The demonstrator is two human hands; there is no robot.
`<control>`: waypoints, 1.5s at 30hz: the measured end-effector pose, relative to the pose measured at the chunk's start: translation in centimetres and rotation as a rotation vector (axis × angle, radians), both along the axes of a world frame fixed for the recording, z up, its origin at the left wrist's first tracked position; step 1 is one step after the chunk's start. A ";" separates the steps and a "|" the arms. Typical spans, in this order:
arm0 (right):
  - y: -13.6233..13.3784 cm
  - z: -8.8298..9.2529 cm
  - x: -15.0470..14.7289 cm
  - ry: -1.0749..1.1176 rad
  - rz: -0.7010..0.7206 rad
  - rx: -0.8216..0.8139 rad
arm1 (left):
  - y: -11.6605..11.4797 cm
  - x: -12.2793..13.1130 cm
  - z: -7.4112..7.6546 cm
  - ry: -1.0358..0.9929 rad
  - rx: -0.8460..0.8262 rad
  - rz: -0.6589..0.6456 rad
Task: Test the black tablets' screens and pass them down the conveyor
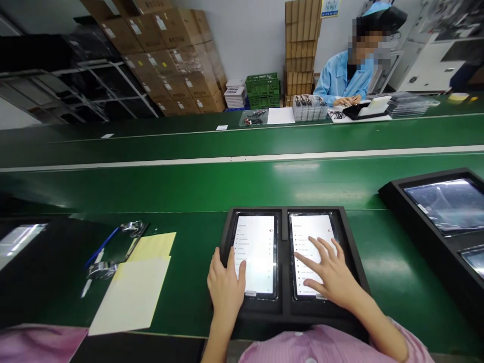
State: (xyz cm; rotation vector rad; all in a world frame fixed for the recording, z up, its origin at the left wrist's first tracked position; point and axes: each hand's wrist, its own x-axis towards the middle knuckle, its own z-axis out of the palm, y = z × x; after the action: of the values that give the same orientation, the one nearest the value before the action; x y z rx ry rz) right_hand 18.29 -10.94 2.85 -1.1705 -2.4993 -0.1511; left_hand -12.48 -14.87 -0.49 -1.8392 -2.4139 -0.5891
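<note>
Two tablets lie side by side in a black foam tray [283,315] in front of me, both screens lit white with a list. My left hand [226,282] rests at the left edge of the left tablet [259,252], its fingers apart and thumb over the screen. Over the right tablet [302,227] my right hand [328,272] is spread, fingers above the list; whether a fingertip touches the glass I cannot tell. Neither hand holds anything. Part of the right screen is hidden by my right hand.
Another black tray [423,212] with tablets stands at the right. Paper sheets [132,292] and a blue pen [102,247] lie at the left. Beyond the green conveyor belt [189,186], a person in blue [344,75] works beside stacked clear trays [310,108]. Cartons [174,60] are piled behind.
</note>
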 end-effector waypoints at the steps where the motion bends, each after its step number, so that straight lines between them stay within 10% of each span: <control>1: 0.0 -0.4 -0.7 -0.009 0.023 -0.010 | -0.2 0.0 0.0 -0.023 -0.007 -0.019; 13: 1.7 -3.9 8.4 0.295 -0.257 -0.120 | -0.7 -4.2 -0.5 -0.385 0.008 0.047; 20: 0.6 -2.8 6.2 0.338 -0.330 -0.033 | -1.6 -2.0 0.1 -0.096 -0.081 -0.041; 33: 0.0 -1.6 2.5 0.139 0.118 -0.018 | -3.9 -2.7 -1.8 -0.194 0.036 -0.122; 45: 0.0 -1.8 3.0 0.312 -0.015 -0.002 | -3.9 -2.4 -1.6 -0.246 0.114 -0.099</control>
State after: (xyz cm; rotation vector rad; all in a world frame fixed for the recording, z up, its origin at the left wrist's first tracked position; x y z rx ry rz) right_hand 21.33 -10.97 1.07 -1.1178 -2.2185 0.0293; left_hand -14.88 -18.80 -2.06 -1.9507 -2.3803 -0.9945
